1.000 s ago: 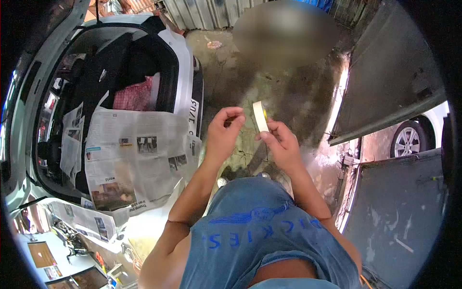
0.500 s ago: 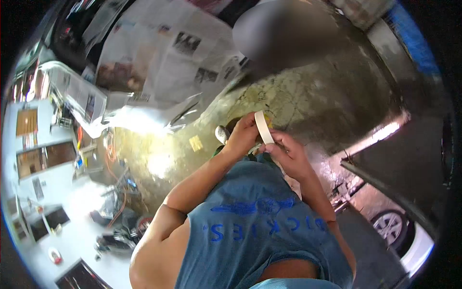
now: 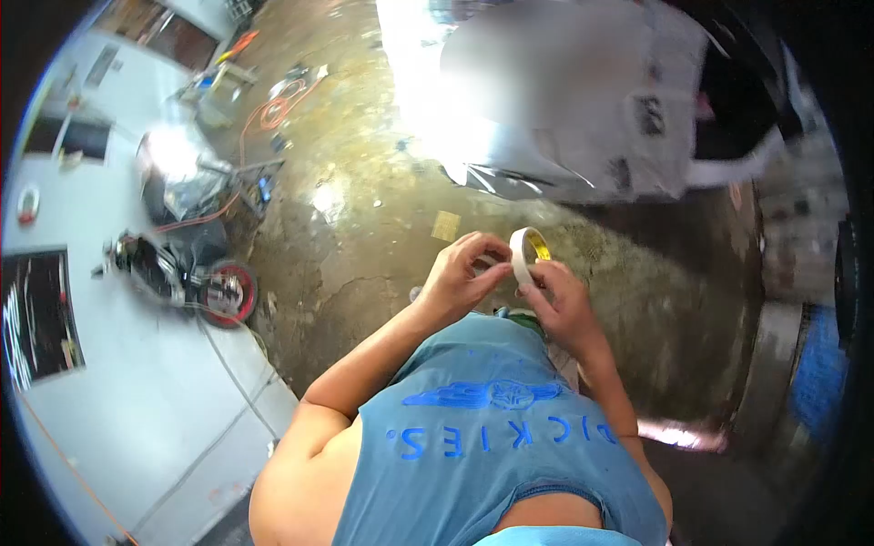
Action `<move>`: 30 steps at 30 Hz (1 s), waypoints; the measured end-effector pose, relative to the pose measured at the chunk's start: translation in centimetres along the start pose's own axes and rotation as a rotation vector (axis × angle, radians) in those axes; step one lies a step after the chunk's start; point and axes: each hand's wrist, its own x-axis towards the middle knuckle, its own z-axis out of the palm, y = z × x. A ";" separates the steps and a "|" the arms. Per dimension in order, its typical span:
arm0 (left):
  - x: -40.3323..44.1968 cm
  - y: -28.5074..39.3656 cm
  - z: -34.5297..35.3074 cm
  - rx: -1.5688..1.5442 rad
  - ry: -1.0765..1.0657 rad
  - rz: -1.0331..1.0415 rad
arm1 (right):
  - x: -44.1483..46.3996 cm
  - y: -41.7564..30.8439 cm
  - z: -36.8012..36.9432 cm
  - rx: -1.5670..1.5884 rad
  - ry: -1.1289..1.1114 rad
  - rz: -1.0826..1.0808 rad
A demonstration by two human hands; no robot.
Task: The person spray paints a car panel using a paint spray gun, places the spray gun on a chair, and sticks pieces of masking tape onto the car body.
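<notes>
A roll of off-white masking tape point(image 3: 521, 257) with a yellow inner core is held upright in front of my body. My right hand point(image 3: 566, 305) grips its lower right side between thumb and fingers. On the other side, my left hand point(image 3: 462, 278) is curled, its thumb and fingertips pinched at the roll's left edge. Something pale shows in the gap between those fingers; whether it is a loose strip of tape I cannot tell.
Paper-covered bodywork of a vehicle point(image 3: 592, 136) stands ahead to the right. On the left are a motorbike with a red-rimmed wheel point(image 3: 228, 293), an orange cord point(image 3: 273, 111) and a pale wall point(image 3: 137, 409). A yellowish square point(image 3: 446, 225) lies on the wet-looking concrete floor point(image 3: 355, 246).
My view has turned, bringing the motorbike higher and the papered vehicle to the right. The tape roll has moved slightly right and down, and its yellow core now shows more clearly.
</notes>
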 end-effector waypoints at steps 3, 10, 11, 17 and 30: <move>-3.7 -3.8 -9.3 -0.007 0.100 -0.057 | 5.7 -3.3 8.1 -0.099 -0.062 -0.223; -9.7 -9.7 -23.1 -0.193 0.384 -0.204 | 15.9 -10.2 20.7 -0.081 -0.314 -0.439; -9.6 -10.6 -24.3 -0.216 0.419 -0.205 | 17.5 -10.6 21.8 -0.087 -0.353 -0.438; -4.9 -15.1 -32.3 -0.352 0.588 -0.260 | 28.8 -11.6 27.5 -0.130 -0.458 -0.437; 12.7 -16.4 -57.6 -0.241 0.804 -0.349 | 62.8 -18.7 35.6 -0.109 -0.627 -0.633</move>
